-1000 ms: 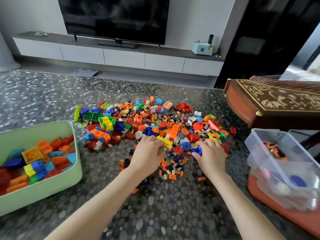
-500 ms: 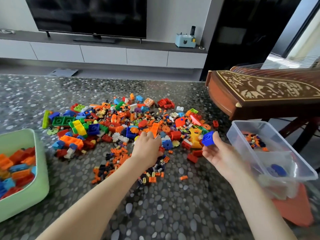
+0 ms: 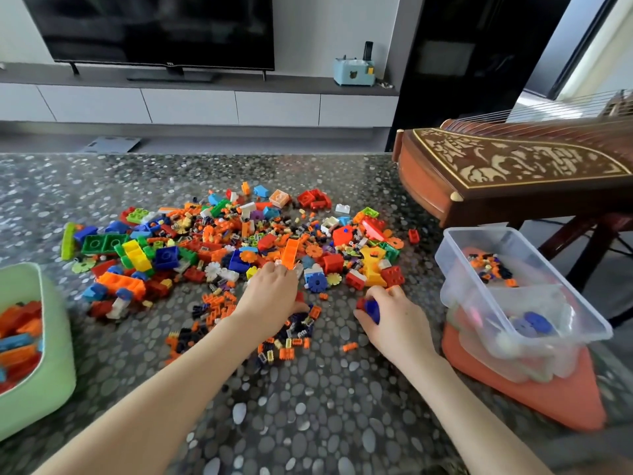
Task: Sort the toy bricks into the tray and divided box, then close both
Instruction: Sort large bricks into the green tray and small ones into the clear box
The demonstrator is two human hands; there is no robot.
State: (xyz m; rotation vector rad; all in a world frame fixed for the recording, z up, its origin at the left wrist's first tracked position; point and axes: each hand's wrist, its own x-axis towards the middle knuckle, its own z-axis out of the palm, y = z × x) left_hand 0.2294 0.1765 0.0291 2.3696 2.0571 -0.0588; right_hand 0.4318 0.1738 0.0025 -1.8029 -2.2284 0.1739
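A wide pile of coloured toy bricks (image 3: 239,245) lies on the pebble-patterned table. My left hand (image 3: 270,296) rests palm down on the pile's near edge, its fingers curled over small bricks; what it grips is hidden. My right hand (image 3: 394,320) is down on the table to the right, closed around a blue brick (image 3: 372,308), with a red brick (image 3: 359,303) touching its fingertips. The green tray (image 3: 54,354) at the left edge holds large bricks. The clear divided box (image 3: 455,269) on the right holds small orange and dark pieces and blue gear-like pieces.
An orange-red flat piece (image 3: 534,395) lies under the clear box. A carved wooden zither (image 3: 513,169) on a stand overhangs the table's far right. A scatter of tiny orange and black pieces (image 3: 219,310) lies under my left forearm. A TV cabinet stands beyond the table.
My right hand has dropped from beside the clear box down to the table, with the blue brick in its fingers throughout. My left hand has stayed on the pile.
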